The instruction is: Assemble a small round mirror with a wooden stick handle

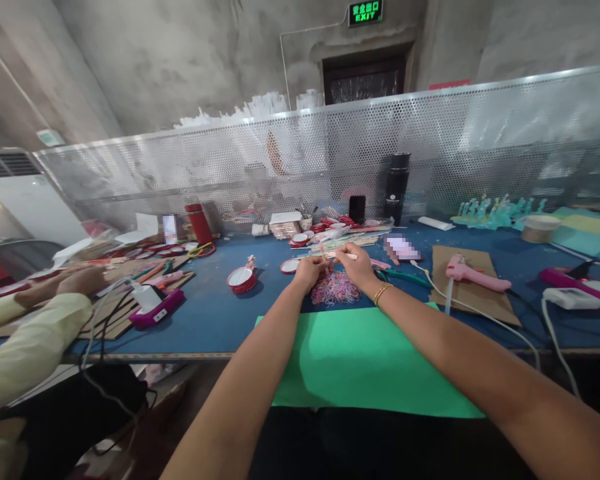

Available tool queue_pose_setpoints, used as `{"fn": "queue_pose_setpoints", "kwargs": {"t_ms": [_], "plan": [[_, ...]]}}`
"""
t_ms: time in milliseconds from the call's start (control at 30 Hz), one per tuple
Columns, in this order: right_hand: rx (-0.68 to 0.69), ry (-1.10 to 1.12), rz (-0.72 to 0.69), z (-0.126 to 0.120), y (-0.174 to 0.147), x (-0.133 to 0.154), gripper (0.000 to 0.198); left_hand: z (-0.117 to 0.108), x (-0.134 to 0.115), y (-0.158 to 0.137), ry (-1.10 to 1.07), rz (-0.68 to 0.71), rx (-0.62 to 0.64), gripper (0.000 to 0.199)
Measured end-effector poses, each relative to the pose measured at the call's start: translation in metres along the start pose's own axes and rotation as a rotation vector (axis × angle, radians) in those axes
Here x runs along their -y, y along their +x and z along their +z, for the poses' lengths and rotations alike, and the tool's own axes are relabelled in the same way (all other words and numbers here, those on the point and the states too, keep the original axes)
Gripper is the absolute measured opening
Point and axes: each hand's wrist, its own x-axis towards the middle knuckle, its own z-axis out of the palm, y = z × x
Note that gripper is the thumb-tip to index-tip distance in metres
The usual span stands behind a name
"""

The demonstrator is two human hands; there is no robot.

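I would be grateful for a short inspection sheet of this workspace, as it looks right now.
Surface: blue table; a green sheet reaches past its front edge.
Things in work: a pile of small coloured bands lies just by the hands.
Clutter: pink glue gun on cardboard, red bottle, black bottle.
Hands: left hand and right hand close together; a pale piece shows at the right fingers, grip unclear.
Cables: a white cable crosses the cardboard; others run by the purple power strips.
Surroundings: perforated metal screen behind, lit exit sign above, a co-worker's sleeve at left.
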Motion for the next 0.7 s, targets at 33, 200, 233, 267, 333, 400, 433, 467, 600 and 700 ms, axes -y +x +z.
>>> {"fn": "queue_pose_setpoints", "kwargs": {"t_ms": [33,200,233,267,333,400,433,467,600,700], "plan": [[0.011,0.006,-0.010,0.0006,-0.0005,0.0008,0.016,0.0000,0.0004,0.0003,-0.007,0.003,0.004,0.024],[0.030,-0.007,-0.034,0.0023,-0.0008,0.0014,0.017,0.0003,0.0022,0.0016,-0.035,0.014,0.013,0.026],[0.019,-0.012,-0.030,0.0019,-0.0003,0.0007,0.017,0.0006,0.0018,0.0013,-0.030,0.006,0.009,0.026],[0.006,-0.015,-0.024,0.0012,0.0002,-0.0001,0.016,0.0008,0.0011,0.0008,-0.022,-0.001,0.004,0.025],[-0.018,-0.014,-0.009,-0.0002,0.0010,-0.0010,0.016,0.0015,-0.0008,-0.0005,-0.009,-0.007,-0.003,0.025],[-0.018,-0.002,0.000,-0.0007,0.0009,-0.0005,0.016,0.0022,-0.0023,-0.0013,-0.012,-0.007,0.000,0.024],[-0.010,0.004,-0.003,-0.0005,0.0005,0.0002,0.016,0.0024,-0.0026,-0.0013,-0.018,-0.005,0.002,0.024],[0.000,0.007,-0.007,0.0000,0.0000,0.0013,0.016,0.0025,-0.0025,-0.0010,-0.023,0.000,0.005,0.025],[0.036,-0.017,-0.036,0.0018,-0.0017,0.0043,0.017,0.0008,0.0012,0.0020,-0.023,0.024,0.020,0.028],[0.025,-0.024,-0.041,0.0008,-0.0012,0.0031,0.017,-0.0013,0.0044,0.0035,-0.004,0.018,0.027,0.028]]}}
